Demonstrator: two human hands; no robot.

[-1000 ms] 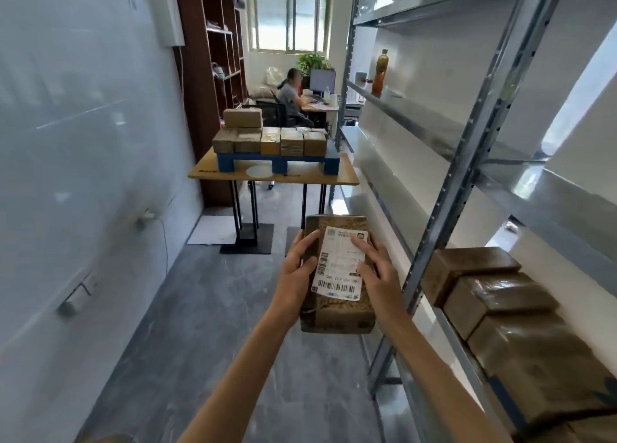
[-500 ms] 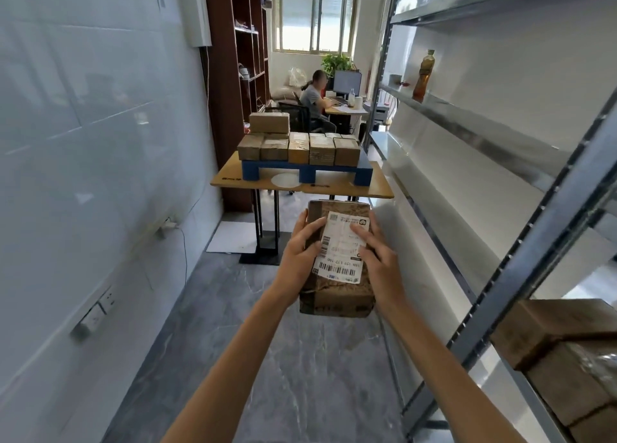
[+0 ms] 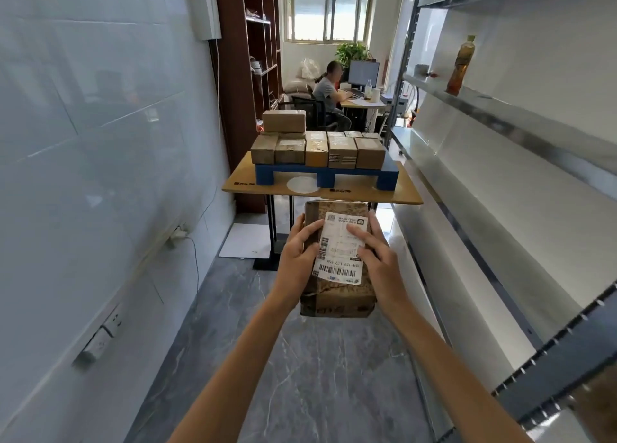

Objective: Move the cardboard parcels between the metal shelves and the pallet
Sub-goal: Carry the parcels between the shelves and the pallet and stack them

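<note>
Both my left hand point(image 3: 297, 257) and right hand point(image 3: 379, 262) are gripping a brown cardboard parcel with a white label point(image 3: 337, 304), away from the blue plastic pallet point(image 3: 387, 175). Many taped brown parcels point(image 3: 340, 152) are sitting there; mine isn't yet.

Brown cardboard parcel point(image 3: 340, 304), matt and slightly rough, with a shine where tape crosses it. The paper label point(image 3: 339, 255) on top is smooth and white. The stacked parcels point(image 3: 340, 152) are the same dull cardboard, on a blue pallet point(image 3: 293, 168) that looks like smooth plastic. The tabletop point(image 3: 240, 183) is pale wood with a flat finish. The metal shelves point(image 3: 521, 125) gleam bare and shiny. Glossy wall tiles point(image 3: 100, 142), polished grey stone-look floor point(image 3: 317, 376).
</note>
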